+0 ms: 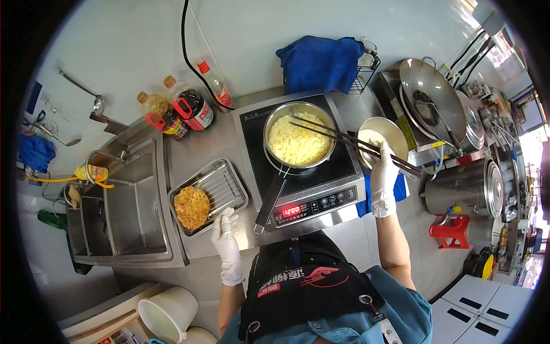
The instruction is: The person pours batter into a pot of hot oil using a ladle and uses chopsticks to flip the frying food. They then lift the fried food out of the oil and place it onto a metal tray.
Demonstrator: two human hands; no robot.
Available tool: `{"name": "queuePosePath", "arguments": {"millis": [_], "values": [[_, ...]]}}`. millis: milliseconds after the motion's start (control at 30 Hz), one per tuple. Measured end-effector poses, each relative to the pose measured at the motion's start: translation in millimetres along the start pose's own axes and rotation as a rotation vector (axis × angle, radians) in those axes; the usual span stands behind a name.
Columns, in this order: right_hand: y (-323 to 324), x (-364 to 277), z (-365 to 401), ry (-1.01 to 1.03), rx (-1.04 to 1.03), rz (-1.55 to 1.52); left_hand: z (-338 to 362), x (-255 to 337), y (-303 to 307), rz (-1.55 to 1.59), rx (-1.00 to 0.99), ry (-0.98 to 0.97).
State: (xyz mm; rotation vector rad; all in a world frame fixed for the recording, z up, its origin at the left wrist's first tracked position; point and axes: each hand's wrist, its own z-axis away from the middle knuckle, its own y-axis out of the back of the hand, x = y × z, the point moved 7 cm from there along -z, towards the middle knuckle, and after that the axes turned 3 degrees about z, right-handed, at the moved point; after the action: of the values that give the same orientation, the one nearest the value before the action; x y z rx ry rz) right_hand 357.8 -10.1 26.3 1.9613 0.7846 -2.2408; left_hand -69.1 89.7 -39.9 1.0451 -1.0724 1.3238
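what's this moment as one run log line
left white-gloved hand: at rectangular steel tray; right white-gloved hand: holding long dark chopsticks over round steel saucepan; saucepan: yellow food; tray: golden-brown food

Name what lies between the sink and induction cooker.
The head view shows a metal tray of golden food, the left hand at its edge, and bottles behind.

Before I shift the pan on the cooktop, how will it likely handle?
The pan is loaded with yellow food, so probably heavy for its size. Its only visible handle juts from one side, so it may tilt when lifted there.
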Motion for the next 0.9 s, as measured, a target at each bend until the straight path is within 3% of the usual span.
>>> {"name": "queuePosePath", "arguments": {"millis": [300,400,433,567,700,900], "values": [[-2,-18,12,0.012,-0.078,0.003,-1,-1,-2,-0.005,-0.009,0.022],[9,-39,27,0.140,-0.105,0.134,-3,-1,-1,0.007,-0.018,0.009],[8,-51,33,0.238,-0.132,0.352,-4,-1,0,0.012,-0.021,0.005],[-18,-80,72,0.637,-0.392,0.596,-6,-2,-3,0.020,-0.035,0.011],[-34,-62,93,0.722,-0.506,0.820,-8,1,-9,0.038,-0.045,0.035],[-46,-41,105,0.880,-0.560,0.872,-14,-2,-4,0.009,-0.078,-0.010]]}}
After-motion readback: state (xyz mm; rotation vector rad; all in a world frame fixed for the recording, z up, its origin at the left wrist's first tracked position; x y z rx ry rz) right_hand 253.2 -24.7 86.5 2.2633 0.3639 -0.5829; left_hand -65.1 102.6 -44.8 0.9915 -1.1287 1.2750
